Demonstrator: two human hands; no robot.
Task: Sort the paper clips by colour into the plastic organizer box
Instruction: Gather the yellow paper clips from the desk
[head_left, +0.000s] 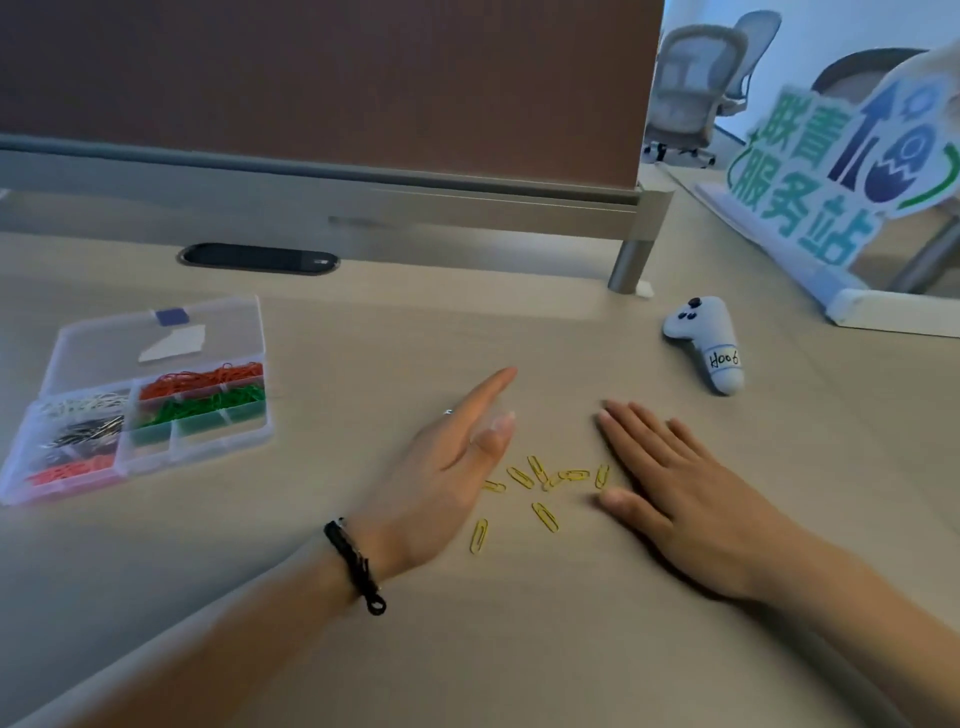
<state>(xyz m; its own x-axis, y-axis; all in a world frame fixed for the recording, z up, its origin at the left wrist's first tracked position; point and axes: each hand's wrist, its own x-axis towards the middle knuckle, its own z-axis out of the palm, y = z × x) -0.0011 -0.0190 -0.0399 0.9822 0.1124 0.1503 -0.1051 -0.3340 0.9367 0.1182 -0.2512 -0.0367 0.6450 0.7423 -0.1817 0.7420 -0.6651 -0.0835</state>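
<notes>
Several yellow paper clips (544, 516) lie scattered on the beige desk between my two hands. My left hand (451, 462) stands on its edge just left of them, fingers straight and pointing away, touching the nearest clip. My right hand (670, 467) lies flat on the desk, palm down, right of the clips, fingers straight. Neither hand holds anything. The clear plastic organizer box (218, 448) sits open at the left. Its compartments hold orange, green, white, black and red clips, each colour apart.
The box lid (161, 338) lies open behind the box. A white game controller (709, 340) with a label rests at the right. A standing sign (831, 171) is at the far right, a brown desk partition (332, 83) runs along the back, with a cable slot (258, 258) below it.
</notes>
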